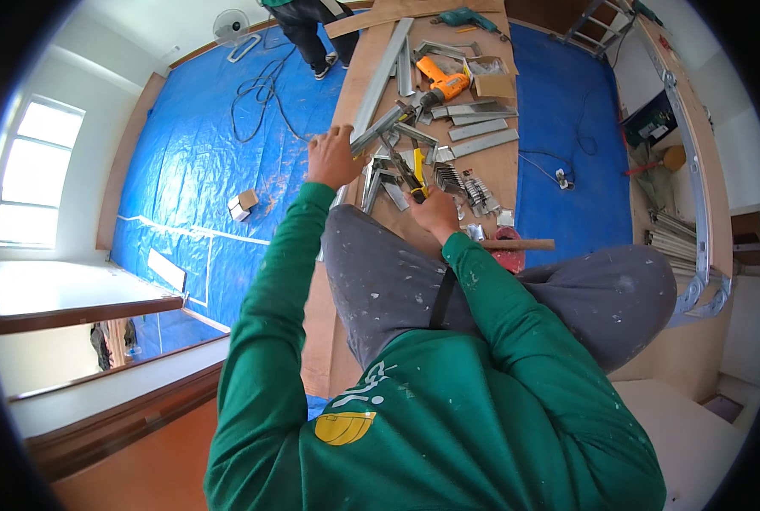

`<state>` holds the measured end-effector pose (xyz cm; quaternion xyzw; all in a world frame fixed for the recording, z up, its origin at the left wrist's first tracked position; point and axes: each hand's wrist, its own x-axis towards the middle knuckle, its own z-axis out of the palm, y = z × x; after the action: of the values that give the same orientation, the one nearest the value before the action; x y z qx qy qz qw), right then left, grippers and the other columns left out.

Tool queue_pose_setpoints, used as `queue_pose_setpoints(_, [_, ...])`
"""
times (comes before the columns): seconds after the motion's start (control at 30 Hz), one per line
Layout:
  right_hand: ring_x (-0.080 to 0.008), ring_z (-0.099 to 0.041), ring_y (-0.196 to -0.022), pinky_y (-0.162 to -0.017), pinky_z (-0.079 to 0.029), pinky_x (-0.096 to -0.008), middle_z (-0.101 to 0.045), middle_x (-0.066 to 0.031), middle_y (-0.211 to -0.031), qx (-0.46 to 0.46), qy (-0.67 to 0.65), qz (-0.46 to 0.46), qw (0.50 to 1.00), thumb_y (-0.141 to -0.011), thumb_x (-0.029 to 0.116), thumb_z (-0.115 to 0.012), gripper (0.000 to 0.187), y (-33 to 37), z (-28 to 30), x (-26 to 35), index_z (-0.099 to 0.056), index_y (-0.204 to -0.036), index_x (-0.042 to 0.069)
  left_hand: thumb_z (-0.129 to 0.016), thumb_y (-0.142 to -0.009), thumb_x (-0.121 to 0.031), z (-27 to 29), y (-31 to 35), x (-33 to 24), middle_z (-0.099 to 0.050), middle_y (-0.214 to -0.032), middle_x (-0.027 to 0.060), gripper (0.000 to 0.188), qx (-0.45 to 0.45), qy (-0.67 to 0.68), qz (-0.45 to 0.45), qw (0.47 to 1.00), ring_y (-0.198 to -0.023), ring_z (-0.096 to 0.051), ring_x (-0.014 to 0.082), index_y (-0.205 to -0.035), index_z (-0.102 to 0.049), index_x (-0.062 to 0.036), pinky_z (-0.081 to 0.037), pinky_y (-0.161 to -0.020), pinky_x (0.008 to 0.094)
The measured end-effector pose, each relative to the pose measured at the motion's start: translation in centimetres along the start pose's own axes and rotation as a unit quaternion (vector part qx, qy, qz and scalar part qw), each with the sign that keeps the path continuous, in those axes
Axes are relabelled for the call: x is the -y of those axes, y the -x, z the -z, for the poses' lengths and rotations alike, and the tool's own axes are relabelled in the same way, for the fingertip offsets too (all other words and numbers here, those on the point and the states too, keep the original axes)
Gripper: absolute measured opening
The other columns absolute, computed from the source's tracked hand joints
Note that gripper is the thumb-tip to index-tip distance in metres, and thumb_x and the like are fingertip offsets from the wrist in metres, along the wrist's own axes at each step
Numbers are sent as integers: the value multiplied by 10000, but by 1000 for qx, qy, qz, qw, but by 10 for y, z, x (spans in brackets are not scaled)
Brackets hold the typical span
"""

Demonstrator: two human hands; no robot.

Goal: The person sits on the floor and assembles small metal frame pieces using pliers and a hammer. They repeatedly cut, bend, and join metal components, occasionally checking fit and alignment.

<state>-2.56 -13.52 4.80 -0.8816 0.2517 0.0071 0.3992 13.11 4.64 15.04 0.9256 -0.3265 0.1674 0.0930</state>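
**Channel [375, 134] steadied near snips [408, 175]**

Clamped in the left hand [331, 157] above the board [356, 204], the channel is apparently held level for control. At their handle end, the snips are gripped by the right hand [435, 215], presumably for leverage.

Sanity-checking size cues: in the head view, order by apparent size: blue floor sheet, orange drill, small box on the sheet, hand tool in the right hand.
1. Blue floor sheet
2. Orange drill and hand tool: too close to rank; the right hand hides part of the tool
3. Small box
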Motion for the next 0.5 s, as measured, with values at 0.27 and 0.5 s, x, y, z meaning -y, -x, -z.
queue_pose_setpoints(0.27, [-477,-707,-1024,-898,-568,-510,-718,-317,-1058,27,-59,97,993,-883,528,-790,640,-6,4,-10,-665,-1103,-60,-735,-998,-348,-25,15,41,-722,-801,144,365,133,210,98,964,-770,-723,298,-1131,-684,-13,-535,-730,469])
queue_pose_setpoints(0.5, [-443,-658,-1175,-1011,-523,-522,-683,-259,-1238,53,42,48,997,-801,549,-836,756,4,-14,-50,-639,-1235,-37,-724,-1008,-335,24,25,18,-709,-858,256,402,171,301,144,927,-831,-707,434,-1172,-673,28,-520,-764,521])
